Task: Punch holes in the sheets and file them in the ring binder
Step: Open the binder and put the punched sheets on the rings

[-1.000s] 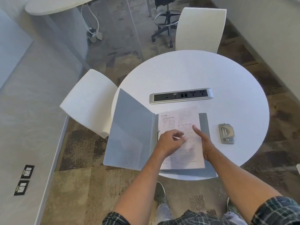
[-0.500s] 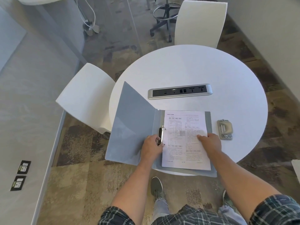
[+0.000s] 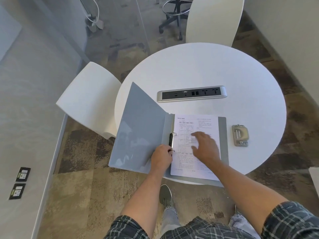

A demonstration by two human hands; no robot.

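Note:
A grey ring binder [image 3: 138, 131] lies open on the near edge of the round white table [image 3: 198, 69], its left cover tilted up past the table's rim. Printed sheets [image 3: 196, 166] lie on its right half, against the black ring mechanism [image 3: 171, 140]. My left hand [image 3: 162, 158] grips the lower ring of that mechanism with curled fingers. My right hand [image 3: 205, 147] is blurred, with fingers spread, over the middle of the sheets. A metal hole punch [image 3: 240, 135] sits on the table to the right of the binder, untouched.
A silver power strip [image 3: 191, 96] is set into the table behind the binder. One white chair [image 3: 89, 99] stands at the left and another [image 3: 214, 19] at the far side. A black stool [image 3: 174, 18] stands on the carpet beyond.
The sheets went from lifted to flat on the binder's right half. My left hand moved to the ring mechanism and stayed there; my right hand shifted left across the page.

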